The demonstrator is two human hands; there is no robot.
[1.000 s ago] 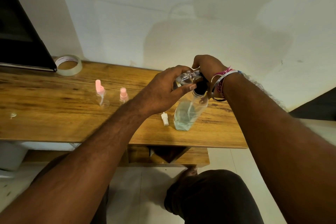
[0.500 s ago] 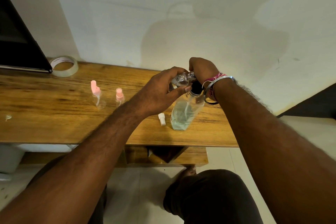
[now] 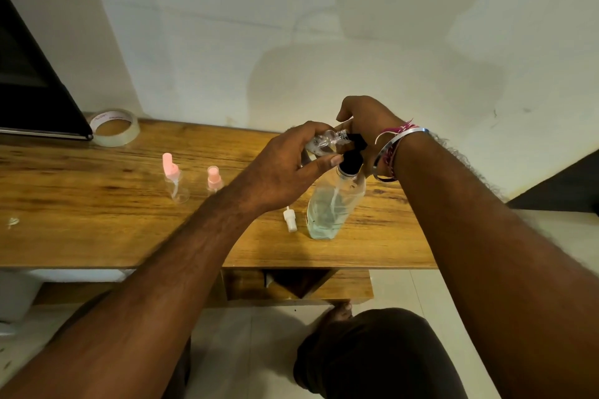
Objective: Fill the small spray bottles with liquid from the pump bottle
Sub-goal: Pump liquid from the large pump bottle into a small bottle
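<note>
A clear pump bottle (image 3: 334, 207) with pale green liquid and a black pump head stands on the wooden table (image 3: 97, 220). My right hand (image 3: 366, 120) rests on top of the pump head. My left hand (image 3: 285, 165) holds a small clear spray bottle (image 3: 324, 141) on its side, its open neck against the black nozzle. A white spray cap (image 3: 290, 220) lies on the table just left of the pump bottle. Two more small spray bottles with pink tops, one (image 3: 175, 183) taller and one (image 3: 214, 178) mostly hidden by my forearm, stand further left.
A roll of clear tape (image 3: 114, 127) lies at the back left next to a black screen (image 3: 32, 91). The white wall rises right behind the table. The table's front edge runs across the middle; my knee (image 3: 372, 353) is below it.
Both hands stay on the pump bottle and small bottle; they keep the same hold. The view has shifted slightly, nothing on the table moved.
</note>
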